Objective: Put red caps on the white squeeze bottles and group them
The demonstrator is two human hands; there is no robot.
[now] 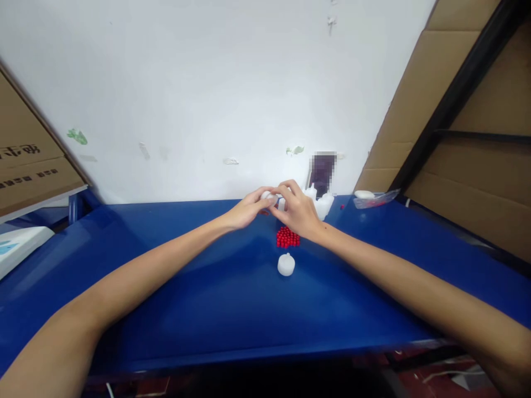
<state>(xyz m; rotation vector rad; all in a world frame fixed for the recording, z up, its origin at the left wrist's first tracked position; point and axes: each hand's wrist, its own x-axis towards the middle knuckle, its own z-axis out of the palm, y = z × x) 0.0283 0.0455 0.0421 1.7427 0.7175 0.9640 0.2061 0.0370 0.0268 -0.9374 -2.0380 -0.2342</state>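
Note:
My left hand (245, 211) is closed round a small round white plastic cap (266, 195) near the back of the blue table. My right hand (297, 211) meets it there, its thumb and fingers pinched together at the cap's right side. Whatever those right fingertips hold is too small to make out. Just below my right hand lies a tight cluster of small red caps (287, 237). Closer to me, another white cap (286, 265) with a short nozzle sits upright. Several white squeeze bottles (324, 205) stand behind my right hand, partly hidden.
A dark phone-like object (322, 172), blurred out, leans on the white wall (199, 99). At the right back lies a clear bag (375, 200) with red pieces. Cardboard (33, 149) flanks the blue table (199, 309) on the left, a white box (25, 249) below it.

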